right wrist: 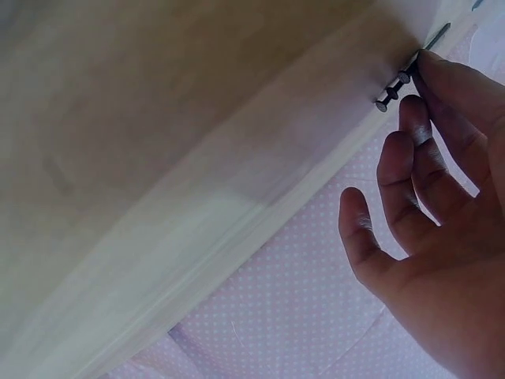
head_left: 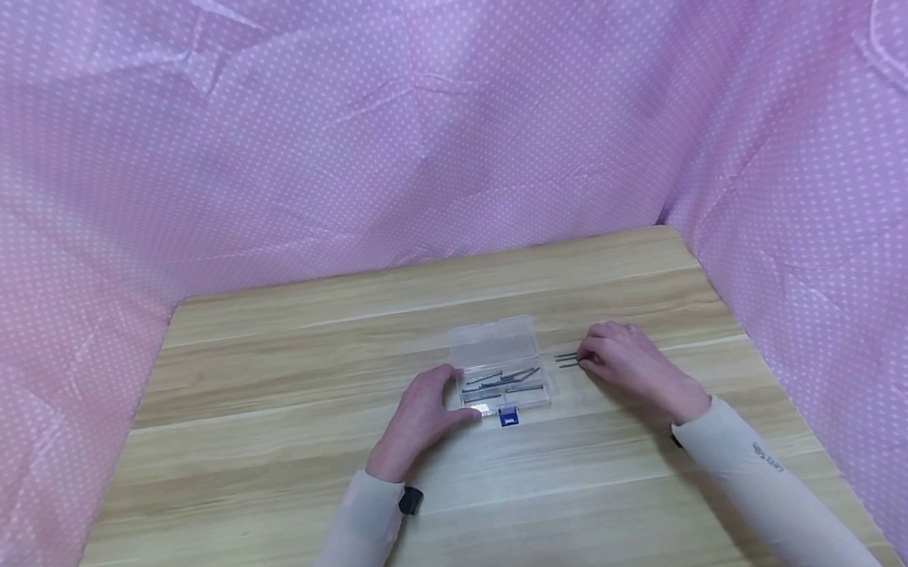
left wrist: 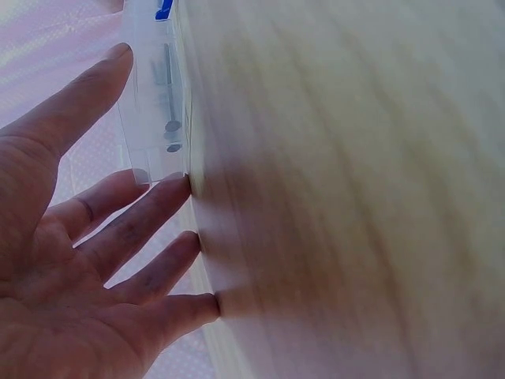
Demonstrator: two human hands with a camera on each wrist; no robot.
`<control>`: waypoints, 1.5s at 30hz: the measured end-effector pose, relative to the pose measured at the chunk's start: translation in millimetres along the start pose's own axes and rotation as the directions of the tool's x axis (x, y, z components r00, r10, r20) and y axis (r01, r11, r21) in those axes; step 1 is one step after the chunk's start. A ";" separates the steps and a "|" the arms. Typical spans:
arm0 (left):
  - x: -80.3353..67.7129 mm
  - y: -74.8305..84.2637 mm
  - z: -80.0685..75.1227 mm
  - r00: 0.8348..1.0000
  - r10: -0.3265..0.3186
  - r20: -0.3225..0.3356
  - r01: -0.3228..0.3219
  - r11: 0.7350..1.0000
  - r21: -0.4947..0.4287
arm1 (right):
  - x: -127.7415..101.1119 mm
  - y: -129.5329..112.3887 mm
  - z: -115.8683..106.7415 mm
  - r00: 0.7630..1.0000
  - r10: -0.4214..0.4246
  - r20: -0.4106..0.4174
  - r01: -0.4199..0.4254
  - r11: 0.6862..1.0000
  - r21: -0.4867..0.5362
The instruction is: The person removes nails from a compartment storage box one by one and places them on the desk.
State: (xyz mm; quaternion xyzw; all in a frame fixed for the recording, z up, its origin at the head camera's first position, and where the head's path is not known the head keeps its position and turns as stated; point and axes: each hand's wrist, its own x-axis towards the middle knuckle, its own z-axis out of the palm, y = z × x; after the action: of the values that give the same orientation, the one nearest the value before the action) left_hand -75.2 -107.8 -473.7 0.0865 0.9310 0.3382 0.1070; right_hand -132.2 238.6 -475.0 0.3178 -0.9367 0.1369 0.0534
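A clear plastic box (head_left: pixel 545 397) lies on the table with its lid (head_left: pixel 494 342) swung back and a blue latch (head_left: pixel 509 416) at the front. Several metal nails (head_left: pixel 524 389) are inside it. My left hand (head_left: pixel 426 404) holds the box at its left end, thumb at the front and fingers around the far corner. To the right of the box, a few loose nails (head_left: pixel 566 355) lie side by side on the wood. My right hand (head_left: pixel 623 357) pinches one between thumb and index finger. In the right wrist view, flat nail heads (right wrist: pixel 382 106) show by the fingertips.
The wooden table (head_left: pixel 280 456) extends around the box on all sides. Pink cloth (head_left: pixel 344 137) with white dots hangs behind it and along its sides. A dark band (head_left: pixel 411 500) sits at the left wrist.
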 end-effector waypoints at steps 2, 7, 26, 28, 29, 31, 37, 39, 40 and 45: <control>0.0 0.0 0.1 1.000 0.002 0.000 -0.002 1.000 0.003 | -0.7 -1.0 -1.4 1.000 0.012 -0.001 -0.012 1.000 0.005; -1.0 0.1 0.0 1.000 0.001 0.000 -0.001 1.000 0.008 | -3.1 -3.6 -7.8 0.999 0.051 -0.009 -0.051 0.999 0.019; 0.1 -1.8 0.8 1.000 0.007 0.000 -0.007 1.000 0.021 | -4.1 -21.2 -8.6 0.944 -0.019 -0.330 0.070 0.987 0.145; 0.1 -1.9 0.9 1.000 0.007 -0.001 -0.007 1.000 0.020 | -2.5 -24.3 -7.9 0.936 -0.033 -0.351 0.089 0.985 0.145; 0.2 -2.0 0.9 1.000 0.011 -0.002 -0.011 1.000 0.021 | -1.7 -25.9 -7.7 0.933 -0.039 -0.358 0.097 0.985 0.145; 0.0 -1.8 0.7 1.000 0.017 -0.004 -0.017 1.000 0.021 | 0.1 -28.9 -6.8 0.929 -0.049 -0.367 0.111 0.982 0.150; -1.1 -1.6 0.4 1.000 0.020 -0.010 -0.020 1.000 0.014 | 5.7 -38.2 -2.7 0.923 -0.092 -0.374 0.162 0.974 0.160; -1.2 -1.5 0.5 1.000 0.024 -0.012 -0.023 1.000 0.014 | 7.2 -41.5 -1.2 0.923 -0.103 -0.370 0.174 0.971 0.163; -1.2 -1.5 0.5 1.000 0.024 -0.012 -0.024 1.000 0.013 | 7.8 -43.0 -0.4 0.925 -0.106 -0.366 0.177 0.970 0.165; -0.6 -1.3 0.6 1.000 0.021 -0.012 -0.021 1.000 0.008 | 10.0 -49.8 2.9 0.935 -0.107 -0.339 0.172 0.971 0.165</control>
State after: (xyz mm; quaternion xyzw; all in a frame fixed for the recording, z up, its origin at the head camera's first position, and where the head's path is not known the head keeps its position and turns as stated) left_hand -74.6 -108.5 -474.9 0.0946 0.9320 0.3360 0.0974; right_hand -109.7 194.1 -464.9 0.3602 -0.8721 0.2734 0.1869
